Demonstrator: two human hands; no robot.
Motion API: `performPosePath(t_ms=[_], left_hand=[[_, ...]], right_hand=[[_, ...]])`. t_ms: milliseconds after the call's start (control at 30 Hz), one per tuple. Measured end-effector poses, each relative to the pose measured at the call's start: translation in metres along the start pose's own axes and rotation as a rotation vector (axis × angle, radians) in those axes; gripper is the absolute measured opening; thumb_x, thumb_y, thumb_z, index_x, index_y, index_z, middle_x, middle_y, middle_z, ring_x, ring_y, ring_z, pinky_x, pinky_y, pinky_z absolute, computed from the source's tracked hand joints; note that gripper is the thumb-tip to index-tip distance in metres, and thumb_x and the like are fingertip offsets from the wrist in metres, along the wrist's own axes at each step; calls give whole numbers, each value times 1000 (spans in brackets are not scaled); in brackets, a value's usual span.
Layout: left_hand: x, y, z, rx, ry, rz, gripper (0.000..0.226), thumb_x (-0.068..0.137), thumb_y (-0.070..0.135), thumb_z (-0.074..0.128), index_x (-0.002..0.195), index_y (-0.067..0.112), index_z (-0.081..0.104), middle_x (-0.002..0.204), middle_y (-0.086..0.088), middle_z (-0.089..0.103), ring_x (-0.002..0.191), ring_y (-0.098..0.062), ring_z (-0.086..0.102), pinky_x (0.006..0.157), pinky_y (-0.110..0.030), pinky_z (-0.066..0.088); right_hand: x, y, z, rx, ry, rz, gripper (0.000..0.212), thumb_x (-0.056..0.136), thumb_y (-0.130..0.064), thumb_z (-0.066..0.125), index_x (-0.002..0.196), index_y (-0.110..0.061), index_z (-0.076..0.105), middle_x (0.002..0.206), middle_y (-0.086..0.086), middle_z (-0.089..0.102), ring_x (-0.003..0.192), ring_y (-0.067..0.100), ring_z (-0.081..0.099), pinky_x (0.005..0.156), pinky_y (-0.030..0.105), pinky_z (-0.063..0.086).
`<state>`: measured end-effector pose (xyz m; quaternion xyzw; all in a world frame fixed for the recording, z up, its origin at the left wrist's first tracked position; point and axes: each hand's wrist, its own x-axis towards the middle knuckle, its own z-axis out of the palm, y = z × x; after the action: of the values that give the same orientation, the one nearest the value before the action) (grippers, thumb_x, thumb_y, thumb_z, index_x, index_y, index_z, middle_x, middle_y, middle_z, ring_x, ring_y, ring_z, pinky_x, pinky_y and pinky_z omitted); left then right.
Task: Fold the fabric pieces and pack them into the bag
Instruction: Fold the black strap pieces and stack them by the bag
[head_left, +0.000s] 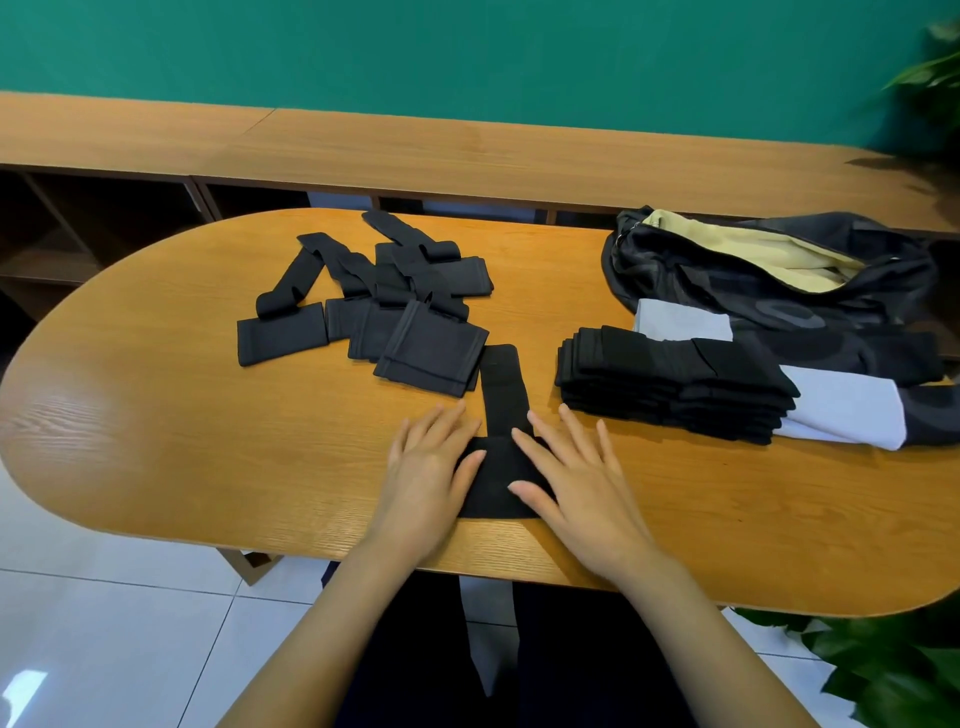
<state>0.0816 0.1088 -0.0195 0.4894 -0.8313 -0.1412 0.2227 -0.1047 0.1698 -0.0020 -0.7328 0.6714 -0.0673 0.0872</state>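
A black fabric piece (503, 415) lies near the table's front edge, its narrow strap end pointing away from me. My left hand (428, 467) rests flat on its left side with straight fingers. My right hand (571, 473) presses flat on its right side. To the right stands a stack of folded black pieces (670, 379). A loose heap of unfolded black pieces (384, 301) lies at the middle left. The dark bag (769, 270) sits at the far right, unzipped, with its yellow lining showing.
Grey-white fabric (841, 405) lies under the folded stack, beside the bag. The oval wooden table (182, 415) has bare wood at its left end. A wooden shelf (415, 150) runs behind it. Green plants (893, 670) stand at the right.
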Motion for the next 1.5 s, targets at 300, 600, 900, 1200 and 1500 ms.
performPosePath(t_ms=[300,600,900,1200,1500], left_hand=[[38,-17,-1,329,-177,-80,72,95,58,6,156,20,13,164,5,7,150,-15,-6,118,-53,-14],[55,-17,3,328,-194,-99,65,101,55,14,156,21,11,164,5,7,150,-15,-1,118,-55,-11],[6,-4,-18,-104,-269,60,60,99,50,36,153,30,21,159,17,14,146,4,2,123,-42,2],[-32,0,-25,-156,-415,167,74,83,63,51,147,33,33,150,31,12,136,24,-3,112,-11,-10],[-34,-3,-18,-87,-381,223,73,84,69,37,146,32,38,153,23,22,140,18,2,113,-12,-11]], right_hand=[[-5,2,8,-48,-94,-15,70,90,-70,6,154,-42,8,162,-17,-2,148,12,-20,114,44,-22],[-16,5,5,-31,-116,-18,71,88,-72,4,153,-45,10,161,-19,-3,147,10,-21,115,45,-23],[-25,11,1,28,-76,-57,77,84,-80,3,152,-45,9,159,-24,-7,144,4,-27,117,44,-21],[-34,25,0,57,-100,-84,83,78,-86,12,150,-45,22,156,-28,3,143,-4,-22,116,40,-22],[-38,26,-1,69,-67,-100,85,76,-87,8,147,-45,29,154,-28,9,144,-6,-14,118,37,-19]])
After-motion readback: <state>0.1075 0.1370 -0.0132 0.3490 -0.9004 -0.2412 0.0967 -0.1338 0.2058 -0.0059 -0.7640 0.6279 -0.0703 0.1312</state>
